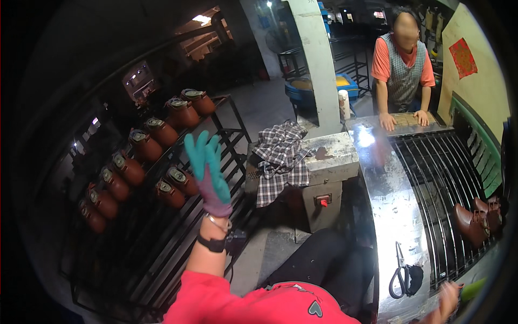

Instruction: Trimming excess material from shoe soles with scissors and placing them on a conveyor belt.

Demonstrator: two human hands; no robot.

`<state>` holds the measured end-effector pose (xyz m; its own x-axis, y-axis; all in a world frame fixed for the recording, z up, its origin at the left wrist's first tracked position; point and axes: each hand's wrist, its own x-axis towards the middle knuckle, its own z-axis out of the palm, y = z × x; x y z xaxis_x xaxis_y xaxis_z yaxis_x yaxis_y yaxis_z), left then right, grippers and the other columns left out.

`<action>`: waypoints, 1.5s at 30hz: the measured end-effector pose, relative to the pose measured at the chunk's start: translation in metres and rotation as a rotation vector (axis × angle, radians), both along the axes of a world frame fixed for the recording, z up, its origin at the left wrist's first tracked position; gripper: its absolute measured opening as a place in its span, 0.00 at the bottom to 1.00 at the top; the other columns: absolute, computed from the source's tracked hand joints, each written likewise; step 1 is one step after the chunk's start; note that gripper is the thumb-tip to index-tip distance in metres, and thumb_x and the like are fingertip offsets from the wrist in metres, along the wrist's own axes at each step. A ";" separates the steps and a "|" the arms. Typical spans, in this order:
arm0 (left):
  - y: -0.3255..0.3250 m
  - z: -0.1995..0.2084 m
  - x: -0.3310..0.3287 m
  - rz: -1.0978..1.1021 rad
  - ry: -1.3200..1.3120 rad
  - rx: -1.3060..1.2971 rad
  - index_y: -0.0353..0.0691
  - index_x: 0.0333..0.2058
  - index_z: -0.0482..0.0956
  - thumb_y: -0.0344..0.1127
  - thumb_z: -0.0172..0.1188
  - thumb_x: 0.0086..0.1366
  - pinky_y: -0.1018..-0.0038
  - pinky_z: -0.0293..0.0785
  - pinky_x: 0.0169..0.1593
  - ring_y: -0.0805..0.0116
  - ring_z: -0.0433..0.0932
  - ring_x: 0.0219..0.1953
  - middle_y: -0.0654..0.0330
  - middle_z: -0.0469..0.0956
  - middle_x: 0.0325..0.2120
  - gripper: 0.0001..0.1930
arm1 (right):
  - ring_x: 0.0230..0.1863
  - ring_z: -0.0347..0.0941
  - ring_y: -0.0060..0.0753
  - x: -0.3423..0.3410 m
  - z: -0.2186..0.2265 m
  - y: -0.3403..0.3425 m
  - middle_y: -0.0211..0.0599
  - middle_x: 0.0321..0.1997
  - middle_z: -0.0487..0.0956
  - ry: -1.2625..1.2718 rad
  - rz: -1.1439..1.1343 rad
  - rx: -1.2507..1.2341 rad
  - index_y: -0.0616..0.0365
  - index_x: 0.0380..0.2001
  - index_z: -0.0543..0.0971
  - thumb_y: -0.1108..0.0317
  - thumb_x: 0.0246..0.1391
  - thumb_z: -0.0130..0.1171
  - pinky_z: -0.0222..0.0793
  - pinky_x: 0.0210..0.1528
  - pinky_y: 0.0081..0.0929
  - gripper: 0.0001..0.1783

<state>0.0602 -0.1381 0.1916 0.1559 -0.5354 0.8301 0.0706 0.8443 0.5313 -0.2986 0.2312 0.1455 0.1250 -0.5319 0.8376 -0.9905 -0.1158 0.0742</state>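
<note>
My left hand (209,175), in a teal and purple glove, is raised with its fingers spread and holds nothing. It is in front of a dark rack (237,121) on which brown leather shoes (144,144) stand in rows. At the lower right edge is my right hand (445,303), blurred and partly cut off. Beside it is a green thing (474,290); I cannot tell whether the hand touches it. Black-handled scissors (399,275) lie on the metal tabletop (396,216), next to a small black bundle (414,279).
Brown shoes (472,224) sit on metal bars (431,162) at the right. Across the table stands a co-worker (402,70), both hands on its far end. A checked cloth (280,156) drapes over a metal box (329,154). Behind rises a pale pillar (318,65).
</note>
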 end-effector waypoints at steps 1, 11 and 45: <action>-0.007 0.002 0.008 0.007 0.079 0.081 0.40 0.72 0.46 0.40 0.47 0.76 0.57 0.54 0.72 0.51 0.61 0.68 0.49 0.61 0.66 0.32 | 0.66 0.65 0.55 -0.007 -0.019 0.020 0.51 0.64 0.70 0.016 -0.272 0.618 0.60 0.64 0.68 0.66 0.64 0.52 0.59 0.69 0.45 0.26; -0.070 -0.048 -0.260 -0.656 -0.336 0.242 0.38 0.70 0.53 0.40 0.47 0.76 0.64 0.62 0.68 0.58 0.66 0.66 0.51 0.64 0.65 0.29 | 0.46 0.71 0.48 -0.039 -0.150 0.006 0.43 0.44 0.75 -0.466 -0.362 0.700 0.60 0.51 0.76 0.64 0.46 0.68 0.71 0.48 0.41 0.27; 0.165 -0.193 -0.668 -0.663 -1.774 -0.548 0.39 0.57 0.71 0.67 0.67 0.51 0.59 0.79 0.48 0.46 0.83 0.43 0.44 0.82 0.44 0.44 | 0.52 0.69 0.40 -0.031 -0.165 0.086 0.34 0.55 0.73 -0.801 -0.556 0.701 0.49 0.60 0.74 0.56 0.45 0.70 0.64 0.55 0.36 0.37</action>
